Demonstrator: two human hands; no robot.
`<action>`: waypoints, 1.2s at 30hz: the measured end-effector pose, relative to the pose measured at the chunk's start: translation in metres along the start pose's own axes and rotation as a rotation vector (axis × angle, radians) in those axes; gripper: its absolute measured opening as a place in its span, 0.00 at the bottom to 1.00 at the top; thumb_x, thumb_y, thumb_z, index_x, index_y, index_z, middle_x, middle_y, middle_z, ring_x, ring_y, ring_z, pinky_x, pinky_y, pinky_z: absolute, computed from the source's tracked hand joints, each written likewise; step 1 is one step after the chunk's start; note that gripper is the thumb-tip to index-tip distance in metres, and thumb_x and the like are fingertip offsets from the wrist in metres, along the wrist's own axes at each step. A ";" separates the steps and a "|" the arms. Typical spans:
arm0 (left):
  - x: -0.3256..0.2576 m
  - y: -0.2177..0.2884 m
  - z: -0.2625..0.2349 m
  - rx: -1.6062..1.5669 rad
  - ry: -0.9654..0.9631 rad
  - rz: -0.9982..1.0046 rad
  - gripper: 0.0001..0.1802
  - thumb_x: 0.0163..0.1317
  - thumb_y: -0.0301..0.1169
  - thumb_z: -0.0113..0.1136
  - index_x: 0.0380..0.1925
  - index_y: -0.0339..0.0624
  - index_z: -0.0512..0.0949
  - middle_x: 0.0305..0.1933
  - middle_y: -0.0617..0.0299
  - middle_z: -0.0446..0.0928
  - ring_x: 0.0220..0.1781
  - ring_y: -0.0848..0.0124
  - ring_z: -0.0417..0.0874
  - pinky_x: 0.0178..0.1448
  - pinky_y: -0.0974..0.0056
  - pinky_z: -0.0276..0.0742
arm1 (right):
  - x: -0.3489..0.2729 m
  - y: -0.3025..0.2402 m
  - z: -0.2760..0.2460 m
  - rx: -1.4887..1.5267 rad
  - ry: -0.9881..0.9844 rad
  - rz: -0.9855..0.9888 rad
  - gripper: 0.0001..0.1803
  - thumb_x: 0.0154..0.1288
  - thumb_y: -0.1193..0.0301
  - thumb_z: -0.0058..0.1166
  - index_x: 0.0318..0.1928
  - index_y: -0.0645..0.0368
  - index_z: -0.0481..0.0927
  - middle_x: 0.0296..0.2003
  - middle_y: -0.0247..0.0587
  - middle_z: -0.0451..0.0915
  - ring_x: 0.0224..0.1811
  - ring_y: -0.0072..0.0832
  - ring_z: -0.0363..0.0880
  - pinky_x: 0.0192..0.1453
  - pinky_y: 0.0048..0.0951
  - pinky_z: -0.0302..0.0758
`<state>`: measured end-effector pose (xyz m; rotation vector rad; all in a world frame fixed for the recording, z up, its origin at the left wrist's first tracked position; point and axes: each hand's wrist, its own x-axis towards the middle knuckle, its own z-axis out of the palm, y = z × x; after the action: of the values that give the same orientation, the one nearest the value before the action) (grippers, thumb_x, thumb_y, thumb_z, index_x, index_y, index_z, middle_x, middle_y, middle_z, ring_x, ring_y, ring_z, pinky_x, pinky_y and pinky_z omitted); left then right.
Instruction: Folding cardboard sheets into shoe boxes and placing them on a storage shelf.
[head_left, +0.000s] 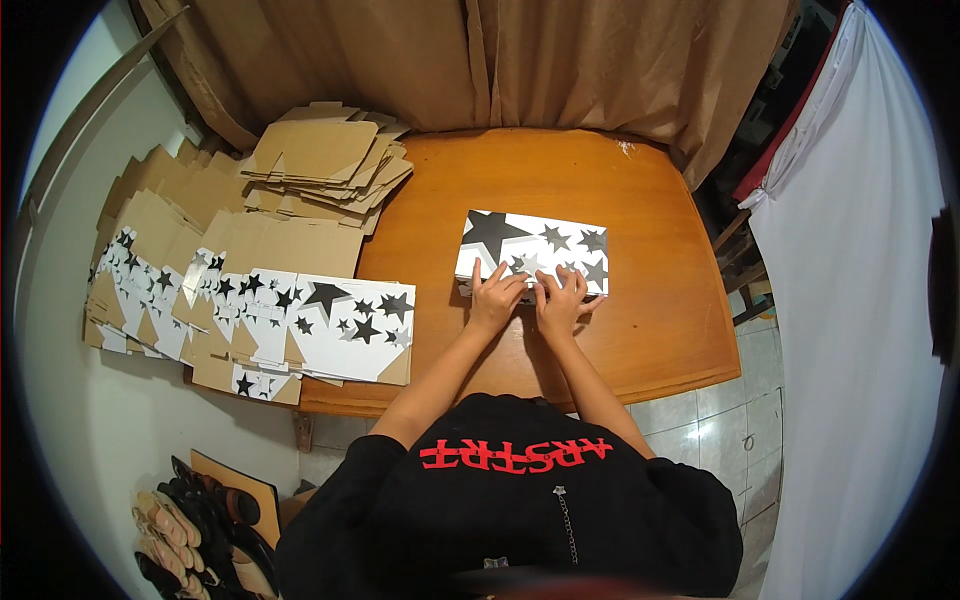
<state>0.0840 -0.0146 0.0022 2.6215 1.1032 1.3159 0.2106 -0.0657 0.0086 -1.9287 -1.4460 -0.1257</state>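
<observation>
A round-cornered wooden table with an orange-brown top (640,330) is filling the middle of the scene, with a brown curtain (480,60) hanging at its far edge and a white sheet (860,300) draping down on the right. On the left half of the table, flat stacks of plain brown cardboard blanks (325,160) are lying at the far side, while fanned piles of white cardboard blanks printed with black stars (300,315) are spreading toward the near left corner. Right of centre, a folded white cardboard box with black and grey stars (535,245) is sitting flat on the table, its long side facing the person. It is looking light, hollow and easily creased, so pressing on its edges and corners rather than its thin panels seems the safer hold. The left hand (495,298) is resting on the box's near edge with fingers spread apart and pressing down. The right hand (562,300) is lying just beside it, fingers likewise splayed over the same near edge, the two hands almost touching, and the box is extending away beyond both of them.
</observation>
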 end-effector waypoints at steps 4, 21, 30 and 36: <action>0.009 0.003 0.004 -0.024 -0.017 -0.099 0.09 0.50 0.31 0.63 0.33 0.46 0.76 0.36 0.68 0.80 0.51 0.60 0.77 0.62 0.40 0.53 | 0.006 0.010 0.007 -0.096 0.027 -0.030 0.11 0.59 0.57 0.52 0.40 0.42 0.79 0.48 0.33 0.71 0.59 0.35 0.61 0.60 0.70 0.29; -0.014 -0.021 -0.035 0.125 0.099 -0.453 0.14 0.58 0.34 0.55 0.44 0.44 0.75 0.47 0.58 0.76 0.61 0.57 0.67 0.67 0.44 0.46 | 0.110 0.052 -0.027 -0.072 -0.479 -0.143 0.35 0.49 0.47 0.57 0.51 0.59 0.73 0.47 0.47 0.76 0.57 0.41 0.67 0.65 0.65 0.35; -0.089 0.035 -0.039 -0.875 0.079 -1.325 0.39 0.56 0.41 0.59 0.61 0.32 0.56 0.62 0.45 0.62 0.62 0.60 0.65 0.63 0.63 0.59 | 0.014 0.050 -0.005 0.782 -0.885 0.127 0.31 0.56 0.64 0.58 0.54 0.70 0.64 0.47 0.50 0.73 0.49 0.35 0.72 0.54 0.30 0.68; -0.101 0.050 -0.081 -0.927 0.072 -1.088 0.44 0.55 0.37 0.61 0.66 0.36 0.48 0.66 0.50 0.55 0.68 0.62 0.55 0.68 0.63 0.50 | -0.039 0.044 -0.002 1.208 -0.958 0.237 0.29 0.55 0.72 0.52 0.58 0.64 0.62 0.48 0.41 0.71 0.51 0.31 0.70 0.58 0.30 0.65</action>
<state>0.0156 -0.1354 -0.0010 1.0392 1.1918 1.1615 0.2353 -0.1032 -0.0290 -1.0455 -1.2475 1.5794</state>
